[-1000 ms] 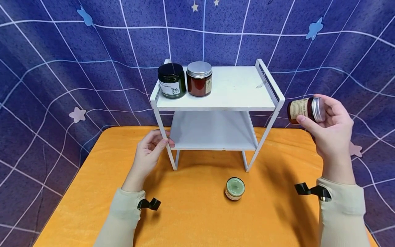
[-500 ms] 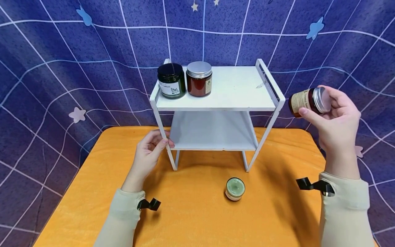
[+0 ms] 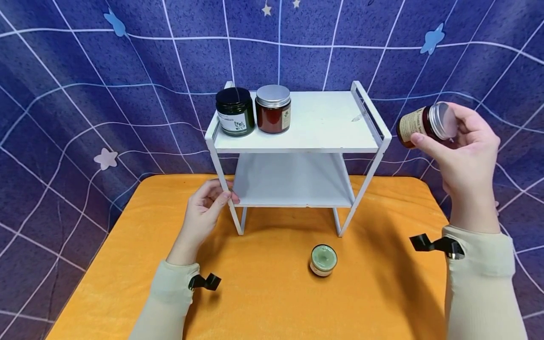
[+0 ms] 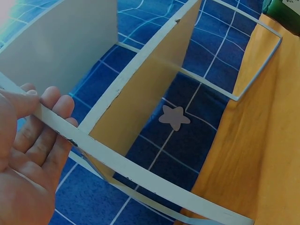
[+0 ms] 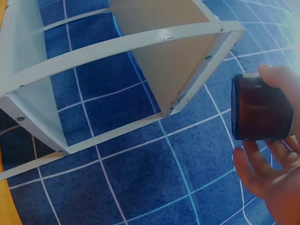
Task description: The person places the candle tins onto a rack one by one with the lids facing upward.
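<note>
My left hand (image 3: 207, 204) grips the front left leg of a white two-tier shelf (image 3: 293, 178), thumb in front and fingers behind, as the left wrist view also shows. Off the shelf's right side, my right hand (image 3: 469, 146) holds a brown glass candle jar (image 3: 413, 126) with a silver lid and a cream label. That jar is tipped on its side in the air, lid toward the palm; its dark base (image 5: 255, 108) shows in the right wrist view. On the top tier stand a dark green jar (image 3: 235, 112) with a black lid and a second brown jar (image 3: 273, 109) with a silver lid.
A small open jar of green wax (image 3: 324, 259) sits on the orange cloth (image 3: 272, 302) in front of the shelf. Behind hangs a blue curtain (image 3: 170, 61) with white lines and stars. Black straps circle both sleeves.
My right hand has risen and drifted slightly right, carrying the brown candle jar upward with it. The left hand keeps its grip on the shelf leg.
</note>
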Demonstrator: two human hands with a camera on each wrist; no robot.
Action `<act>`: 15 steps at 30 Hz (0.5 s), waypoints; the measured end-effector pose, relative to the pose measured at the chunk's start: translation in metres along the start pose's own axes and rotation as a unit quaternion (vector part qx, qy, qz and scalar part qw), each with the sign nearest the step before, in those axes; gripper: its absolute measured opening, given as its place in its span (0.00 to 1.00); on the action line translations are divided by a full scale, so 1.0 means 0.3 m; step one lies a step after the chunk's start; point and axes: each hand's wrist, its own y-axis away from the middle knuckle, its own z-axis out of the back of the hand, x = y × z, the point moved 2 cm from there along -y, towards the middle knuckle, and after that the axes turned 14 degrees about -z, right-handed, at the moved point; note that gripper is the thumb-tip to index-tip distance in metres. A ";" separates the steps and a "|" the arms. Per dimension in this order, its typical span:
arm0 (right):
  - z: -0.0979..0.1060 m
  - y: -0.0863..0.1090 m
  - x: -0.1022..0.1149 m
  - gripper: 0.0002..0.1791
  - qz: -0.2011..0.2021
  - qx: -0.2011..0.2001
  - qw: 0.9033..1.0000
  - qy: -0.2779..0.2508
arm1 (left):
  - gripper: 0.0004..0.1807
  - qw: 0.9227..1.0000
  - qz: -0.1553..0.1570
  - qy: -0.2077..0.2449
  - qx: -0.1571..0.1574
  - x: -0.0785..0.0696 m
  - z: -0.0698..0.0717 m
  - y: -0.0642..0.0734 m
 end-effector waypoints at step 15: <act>-0.044 -0.045 0.072 0.38 0.011 0.034 0.998 -0.049 | 0.10 1.000 -0.005 -0.006 0.004 0.004 0.004 0.001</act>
